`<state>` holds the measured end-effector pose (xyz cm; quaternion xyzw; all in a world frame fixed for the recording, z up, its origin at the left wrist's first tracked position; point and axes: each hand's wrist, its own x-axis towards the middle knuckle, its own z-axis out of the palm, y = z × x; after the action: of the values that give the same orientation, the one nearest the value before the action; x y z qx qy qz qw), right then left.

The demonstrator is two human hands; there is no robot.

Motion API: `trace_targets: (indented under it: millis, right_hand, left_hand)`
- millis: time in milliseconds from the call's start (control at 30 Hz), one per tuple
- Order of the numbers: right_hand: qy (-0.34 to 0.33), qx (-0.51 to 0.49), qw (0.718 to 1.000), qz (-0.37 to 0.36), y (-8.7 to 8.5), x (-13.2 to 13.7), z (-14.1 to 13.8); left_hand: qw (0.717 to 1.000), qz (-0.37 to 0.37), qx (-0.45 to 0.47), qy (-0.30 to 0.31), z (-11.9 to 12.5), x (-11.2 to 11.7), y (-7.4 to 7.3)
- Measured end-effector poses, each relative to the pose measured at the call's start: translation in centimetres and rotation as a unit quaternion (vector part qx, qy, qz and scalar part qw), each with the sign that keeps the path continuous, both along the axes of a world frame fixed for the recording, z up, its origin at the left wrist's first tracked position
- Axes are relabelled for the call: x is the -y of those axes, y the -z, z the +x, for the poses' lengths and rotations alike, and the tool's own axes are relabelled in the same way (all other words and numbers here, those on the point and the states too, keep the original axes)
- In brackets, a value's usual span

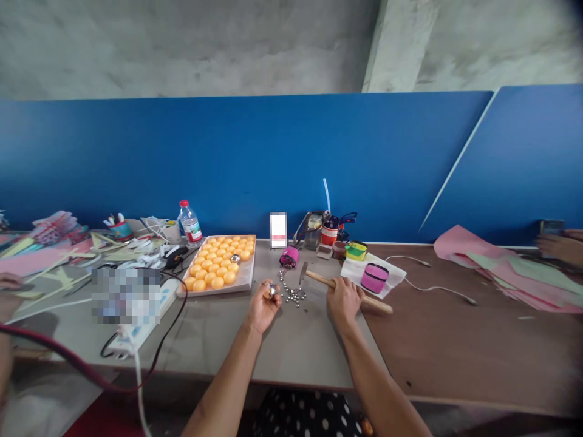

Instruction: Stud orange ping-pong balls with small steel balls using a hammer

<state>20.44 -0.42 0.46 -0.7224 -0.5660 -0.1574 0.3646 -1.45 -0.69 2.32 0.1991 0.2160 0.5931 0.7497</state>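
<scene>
My left hand (262, 308) is closed around a small shiny silver piece (272, 291), round in outline; its exact kind is not clear. My right hand (345, 298) grips a hammer by its wooden handle (379, 305), with the metal head (303, 273) pointing left, toward the middle of the table. Between the hands, small silver balls (298, 296) lie scattered on the grey tabletop. They trail from a magenta mesh pouch (289, 257) lying on its side. Left of my left hand, a white tray (246, 286) carries many orange balls (217, 282) and one silver piece (235, 258).
A second magenta pouch (375, 277) lies on white paper at right, near a yellow-green case (356, 250). A bottle (190, 223) stands behind the tray. A power strip (148, 321) and cables lie at left. Pink sheets (496, 267) and another person's hand (562, 246) are at right.
</scene>
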Motion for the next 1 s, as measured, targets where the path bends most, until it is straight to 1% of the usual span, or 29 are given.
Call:
trace_targets:
  millis: [100, 267, 367, 467, 667, 900, 967, 1000]
  right_hand:
    - [0.023, -0.014, 0.999, -0.033, 0.27, -0.21, 0.32]
    - [0.093, -0.062, 0.985, -0.13, 0.11, -0.51, 0.21]
    - [0.102, -0.076, 0.979, -0.161, 0.05, -0.56, 0.22]
    - [0.105, -0.085, 0.976, -0.173, 0.16, -0.58, 0.33]
    - [0.111, -0.072, 0.976, -0.174, 0.46, -0.72, 0.25]
    - [0.116, -0.033, 0.983, -0.136, 0.63, -0.52, 0.25]
    - [0.096, -0.03, 0.989, -0.105, 0.48, -0.49, 0.0]
    - [0.066, -0.026, 0.994, -0.086, 0.35, -0.46, -0.32]
  left_hand:
    - [1.0, -0.012, -0.003, -0.004, 0.07, -0.1, 0.05]
    - [0.999, -0.025, 0.004, 0.026, 0.33, -0.16, 0.09]
    - [0.999, -0.02, 0.005, 0.036, 0.57, -0.08, 0.06]
    - [0.999, -0.009, -0.007, 0.044, 0.76, 0.04, 0.02]
    - [0.998, 0.018, -0.032, 0.05, 0.83, 0.17, 0.11]
    - [0.996, 0.027, -0.065, 0.053, 0.72, -0.01, 0.58]
    - [0.996, 0.026, -0.068, 0.052, 0.71, -0.08, 0.74]
    - [0.996, 0.023, -0.069, 0.05, 0.71, -0.11, 0.8]
